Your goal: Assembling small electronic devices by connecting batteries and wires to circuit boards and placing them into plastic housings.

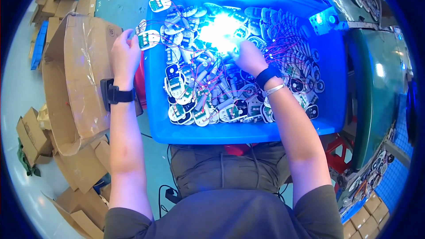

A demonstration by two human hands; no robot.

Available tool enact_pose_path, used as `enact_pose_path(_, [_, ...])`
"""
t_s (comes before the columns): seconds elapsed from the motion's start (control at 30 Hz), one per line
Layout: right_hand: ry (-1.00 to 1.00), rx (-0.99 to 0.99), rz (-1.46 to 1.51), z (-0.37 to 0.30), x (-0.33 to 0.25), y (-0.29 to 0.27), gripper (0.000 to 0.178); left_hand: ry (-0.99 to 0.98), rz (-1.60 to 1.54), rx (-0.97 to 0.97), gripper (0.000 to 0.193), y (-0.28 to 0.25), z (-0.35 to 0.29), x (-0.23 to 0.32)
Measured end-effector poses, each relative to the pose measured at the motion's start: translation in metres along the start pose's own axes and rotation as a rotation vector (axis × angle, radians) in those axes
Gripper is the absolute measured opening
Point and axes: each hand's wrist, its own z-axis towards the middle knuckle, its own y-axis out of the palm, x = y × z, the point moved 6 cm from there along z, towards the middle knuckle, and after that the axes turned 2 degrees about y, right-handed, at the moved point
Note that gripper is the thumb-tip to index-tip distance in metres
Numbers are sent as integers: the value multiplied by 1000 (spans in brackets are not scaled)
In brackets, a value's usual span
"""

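Over the left rim of the blue bin [156, 126], my left hand [125, 55] has its fingers drawn together. Its fingertips meet the edge of a white oval panel [153, 37] with a green circuit board and thin wires. Whether the fingers pinch the panel or its wires is hard to see. My right hand [250, 58] reaches over the bin, fingers closed at a brightly lit light board [221, 33]. Glare hides its shape and my fingertips. Below lie many similar white panels [177, 86], grey cylinders and tangled red and black wires.
Another white panel [160, 4] rests on the bin's far-left rim. A small boxy device [325, 20] sits on the right rim. An open cardboard box [86, 75] stands to the left, with flattened cartons beyond. A green machine [381, 93] is at the right.
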Motion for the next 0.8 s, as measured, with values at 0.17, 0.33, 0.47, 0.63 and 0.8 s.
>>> enact_pose_path(0.17, [14, -44, -19, 4, 2, 13, 30, 59, -322, -53, 22, -15, -37, 82])
enact_pose_path(0.33, [-141, 228, 113, -37, -22, -32, 18, 222, -329, -597, 15, -9, -112, 129])
enact_pose_path(0.47, [-258, -116, 200, -83, -49, -33, 15, 235, 35, -896, 22, 13, -153, 114])
enact_pose_path(0.63, [-314, 72, 8, -104, -62, -23, 14, 243, 279, -1003, 31, 44, -168, 119])
enact_pose_path(0.8, [-306, -35, -93, -109, -53, -19, 6, 275, 283, -1079, 28, 59, -173, 115])
